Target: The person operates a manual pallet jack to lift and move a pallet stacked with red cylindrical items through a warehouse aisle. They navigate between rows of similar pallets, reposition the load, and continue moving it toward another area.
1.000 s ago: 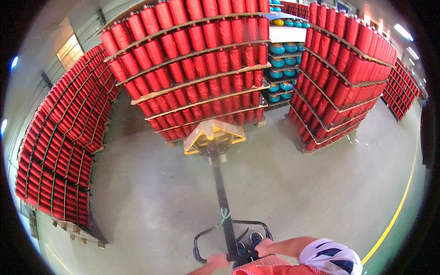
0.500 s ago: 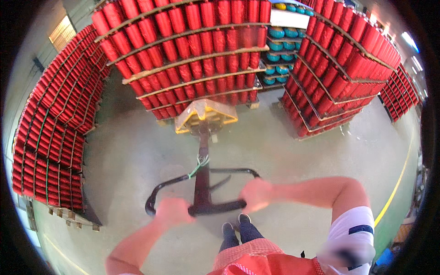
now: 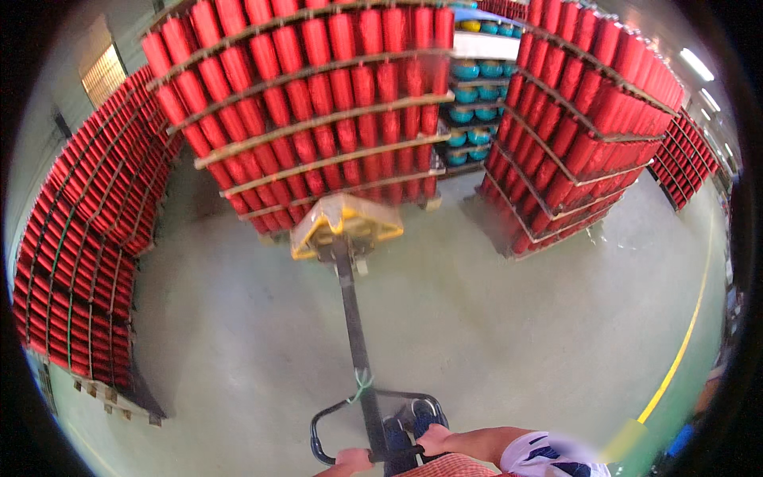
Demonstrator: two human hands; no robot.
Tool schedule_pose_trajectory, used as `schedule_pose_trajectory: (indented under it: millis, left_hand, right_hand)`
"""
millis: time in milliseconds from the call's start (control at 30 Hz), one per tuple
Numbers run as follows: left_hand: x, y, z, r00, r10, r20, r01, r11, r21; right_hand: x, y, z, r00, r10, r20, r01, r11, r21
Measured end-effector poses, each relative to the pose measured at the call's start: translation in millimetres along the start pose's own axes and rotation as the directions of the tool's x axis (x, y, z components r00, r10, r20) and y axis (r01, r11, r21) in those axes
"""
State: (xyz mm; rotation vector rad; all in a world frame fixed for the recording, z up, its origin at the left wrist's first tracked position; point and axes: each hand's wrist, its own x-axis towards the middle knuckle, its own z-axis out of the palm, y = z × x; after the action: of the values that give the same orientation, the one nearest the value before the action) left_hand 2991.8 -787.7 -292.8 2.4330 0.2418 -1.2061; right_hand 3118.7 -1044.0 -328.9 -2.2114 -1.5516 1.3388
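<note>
Both my hands are closed on the black loop handle [image 3: 318, 425] of a pallet jack, low in the picture close to my body. My left hand [image 3: 354, 459] wraps the left part of the handle's bar. On its right part is my right hand [image 3: 435, 440]. A long dark shaft [image 3: 352, 310] runs up from the handle to the jack's yellow body [image 3: 347, 224], with a green tie [image 3: 362, 385] knotted around it. The body stands against a tall pallet stack of red cylinders [image 3: 318, 119]. Its forks are hidden.
More stacks of red cylinders stand at the left [image 3: 79, 262] and right [image 3: 572, 135]. Between the middle and right stacks are racks of blue round items [image 3: 477, 91]. A yellow floor line [image 3: 675, 358] runs along the right. My shoes [image 3: 423, 409] are just beyond the handle.
The handle has come down and nearer to my body, with both hands still on it. The shaft now slants lower, and the jack body and stacks sit slightly left in view.
</note>
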Motion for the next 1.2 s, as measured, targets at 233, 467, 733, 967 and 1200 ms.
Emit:
schedule_pose_trajectory:
  millis: [233, 467, 733, 967, 1200]
  left_hand:
    - [-140.8, 77.7, -279.9, 1.000, -0.007, 0.030, 0.000, 0.974, 0.227]
    - [-178.5, 110.2, -400.1, 0.982, 0.056, -0.180, -0.002, 0.957, 0.290]
    - [-141.3, 72.9, -154.0, 0.991, -0.095, 0.091, 0.065, 0.956, 0.287]
    - [-91.1, 16.0, -56.1, 0.993, 0.063, 0.096, -0.064, 0.998, 0.007]
    - [-189.3, -34.5, -136.4, 0.960, 0.251, -0.124, -0.251, 0.968, 0.017]
  right_hand:
    - [-123.2, -77.3, -294.7, 0.996, 0.043, -0.076, -0.047, 0.997, -0.057]
    - [-130.2, -68.0, -425.3, 0.998, -0.031, -0.049, 0.029, 0.998, -0.058]
    - [-113.1, -84.9, -176.4, 0.998, -0.047, 0.034, 0.049, 0.996, -0.077]
    - [-46.6, -82.0, -47.5, 0.940, 0.276, 0.198, -0.247, 0.956, -0.161]
    - [-53.2, -169.4, -114.7, 0.895, 0.447, 0.007, -0.437, 0.878, -0.197]
